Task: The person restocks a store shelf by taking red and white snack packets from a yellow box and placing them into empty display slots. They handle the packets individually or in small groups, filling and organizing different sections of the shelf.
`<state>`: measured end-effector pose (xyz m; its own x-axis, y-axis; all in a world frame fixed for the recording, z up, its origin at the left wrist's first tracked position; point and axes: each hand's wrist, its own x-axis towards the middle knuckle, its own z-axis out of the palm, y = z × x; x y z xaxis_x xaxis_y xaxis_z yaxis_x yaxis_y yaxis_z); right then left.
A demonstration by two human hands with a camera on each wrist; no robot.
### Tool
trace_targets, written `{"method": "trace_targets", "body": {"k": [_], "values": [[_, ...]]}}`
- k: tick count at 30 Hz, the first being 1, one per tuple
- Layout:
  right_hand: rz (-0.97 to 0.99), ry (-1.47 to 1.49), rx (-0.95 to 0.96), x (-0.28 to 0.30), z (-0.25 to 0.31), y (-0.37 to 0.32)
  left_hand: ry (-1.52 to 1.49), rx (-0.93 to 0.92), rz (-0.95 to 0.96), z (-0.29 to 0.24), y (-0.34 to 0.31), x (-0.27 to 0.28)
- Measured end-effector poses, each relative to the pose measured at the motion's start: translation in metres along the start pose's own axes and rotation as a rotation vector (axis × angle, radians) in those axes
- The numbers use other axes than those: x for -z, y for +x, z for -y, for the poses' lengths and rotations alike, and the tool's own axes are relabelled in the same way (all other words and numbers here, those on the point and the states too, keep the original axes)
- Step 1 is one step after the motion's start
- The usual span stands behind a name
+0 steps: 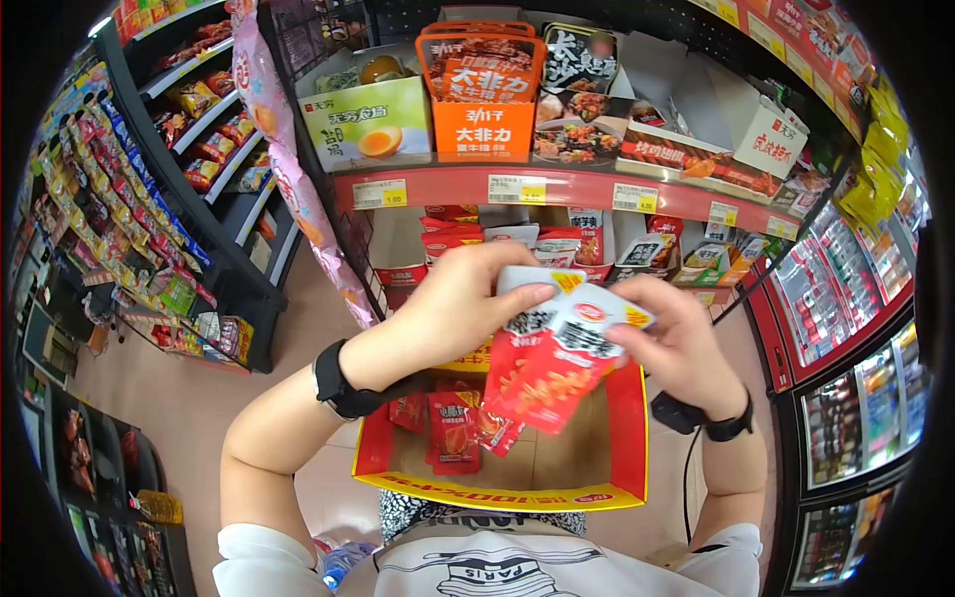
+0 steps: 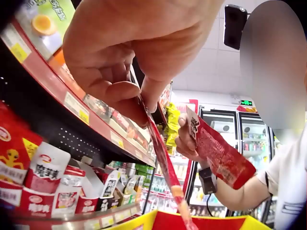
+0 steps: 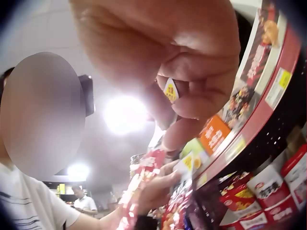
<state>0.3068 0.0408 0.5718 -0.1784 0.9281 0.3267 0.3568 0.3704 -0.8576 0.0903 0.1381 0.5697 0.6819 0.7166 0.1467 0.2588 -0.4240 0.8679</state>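
Observation:
Both hands hold a fan of red-and-white snack packets in front of a shop shelf. My left hand grips the packets' white tops from the left, its thumb across the front. My right hand pinches the right-hand packet by its yellow corner. In the left wrist view the left hand pinches a packet edge-on, and the right hand holds another packet. The right wrist view shows the right hand curled round a yellow packet corner. Below the hands an open red-and-yellow carton holds more red packets.
A red shelf rail with price tags runs just behind the hands, with an orange display box and a green egg box above it. Drink fridges stand at the right and snack racks at the left. Another person stands far off.

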Motion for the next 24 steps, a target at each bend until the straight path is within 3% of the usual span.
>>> {"method": "trace_targets", "body": {"k": [2, 5, 9, 11, 13, 17, 20, 22, 24], "values": [[-0.02, -0.035, 0.003, -0.011, -0.002, 0.002, 0.008, -0.039, 0.107, -0.006, 0.001, -0.009], [-0.029, -0.045, -0.052, -0.015, -0.003, 0.003, -0.072, -0.107, 0.094, -0.001, 0.005, -0.019], [0.008, -0.12, -0.043, -0.011, -0.003, 0.002, -0.259, -0.061, 0.18, 0.013, 0.004, -0.027], [0.04, -0.164, -0.032, -0.007, -0.006, 0.0, -0.286, 0.046, 0.233, 0.015, 0.003, -0.026], [0.109, -0.213, -0.056, -0.008, -0.012, -0.004, -0.528, 0.131, 0.235, 0.02, 0.0, -0.033], [0.053, -0.213, -0.119, -0.014, -0.02, -0.013, -0.28, 0.074, 0.24, 0.018, -0.003, -0.036], [0.066, -0.239, -0.094, -0.013, -0.026, -0.017, -0.259, 0.0, 0.261, 0.022, -0.007, -0.042], [0.072, -0.26, -0.071, -0.012, -0.024, -0.02, -0.009, -0.062, 0.269, 0.017, -0.009, -0.044], [0.09, -0.409, -0.214, -0.012, -0.009, -0.023, 0.153, -0.112, 0.263, 0.009, -0.011, -0.047]]}}
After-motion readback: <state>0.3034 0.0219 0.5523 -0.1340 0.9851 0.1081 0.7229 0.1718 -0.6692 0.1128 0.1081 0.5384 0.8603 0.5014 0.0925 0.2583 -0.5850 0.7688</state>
